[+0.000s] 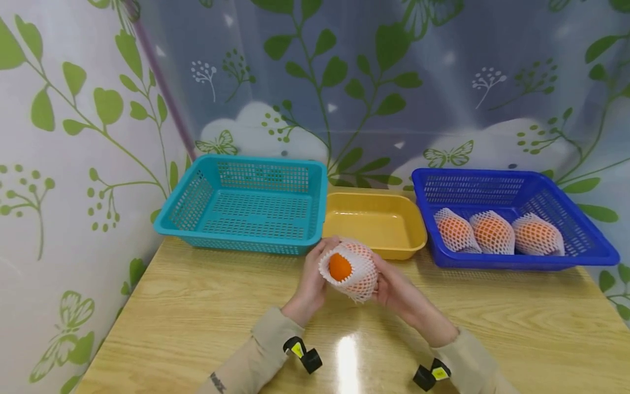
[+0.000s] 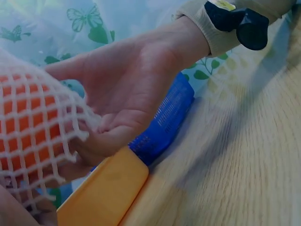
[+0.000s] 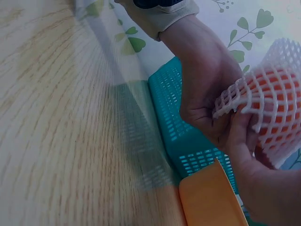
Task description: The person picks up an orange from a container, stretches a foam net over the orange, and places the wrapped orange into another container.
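Observation:
An orange (image 1: 340, 267) in a white foam net sleeve (image 1: 363, 268) is held up over the front of the table. My left hand (image 1: 313, 276) grips it from the left, and my right hand (image 1: 398, 295) grips it from the right. Through the open end of the net, bare orange skin faces the head camera. In the right wrist view, fingers of both hands meet at the edge of the net (image 3: 277, 103). The left wrist view shows the right hand (image 2: 122, 84) with curled fingers at the net's rim.
A teal basket (image 1: 241, 238) stands at the back left with nothing inside. Beside it is a yellow tray (image 1: 374, 224). The blue basket (image 1: 521, 261) on the right contains three netted oranges (image 1: 492, 232). A patterned curtain (image 1: 344, 82) hangs behind the wooden table (image 1: 197, 306).

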The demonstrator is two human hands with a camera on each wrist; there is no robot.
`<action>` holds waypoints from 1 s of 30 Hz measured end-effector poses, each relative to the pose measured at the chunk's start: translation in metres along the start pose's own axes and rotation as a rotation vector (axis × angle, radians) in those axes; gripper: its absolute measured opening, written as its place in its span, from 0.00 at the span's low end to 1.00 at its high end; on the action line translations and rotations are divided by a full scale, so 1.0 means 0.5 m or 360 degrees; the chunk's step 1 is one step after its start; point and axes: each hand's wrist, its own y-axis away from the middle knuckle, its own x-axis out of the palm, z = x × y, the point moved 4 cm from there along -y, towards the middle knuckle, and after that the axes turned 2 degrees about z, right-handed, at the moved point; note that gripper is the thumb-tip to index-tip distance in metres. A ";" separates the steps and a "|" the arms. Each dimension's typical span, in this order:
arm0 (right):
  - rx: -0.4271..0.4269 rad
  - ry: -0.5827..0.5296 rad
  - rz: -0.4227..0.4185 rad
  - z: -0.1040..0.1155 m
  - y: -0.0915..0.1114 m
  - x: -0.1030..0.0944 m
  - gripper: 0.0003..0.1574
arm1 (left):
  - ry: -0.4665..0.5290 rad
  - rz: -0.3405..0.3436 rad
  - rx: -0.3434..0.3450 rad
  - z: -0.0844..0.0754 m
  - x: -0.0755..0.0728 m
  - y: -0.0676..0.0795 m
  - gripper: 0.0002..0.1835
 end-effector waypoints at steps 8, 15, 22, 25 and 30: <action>-0.0136 -0.0063 0.0101 0.003 0.007 0.003 0.21 | 0.0100 0.0154 -0.0183 0.014 0.009 0.016 0.14; -0.0314 -0.0113 -0.0256 0.018 0.010 -0.007 0.12 | 0.0053 0.0277 -0.0419 0.022 0.020 0.014 0.31; -0.0399 -0.0180 -0.0270 0.022 0.013 0.001 0.12 | 0.0243 0.0338 -0.0518 0.018 0.030 0.022 0.26; -0.0387 -0.0189 -0.0292 0.022 0.012 0.003 0.12 | 0.0319 0.0353 -0.0546 0.014 0.034 0.026 0.23; -0.0308 0.0025 -0.0465 0.024 0.010 -0.004 0.17 | 0.0319 0.0300 -0.0551 0.009 0.036 0.026 0.21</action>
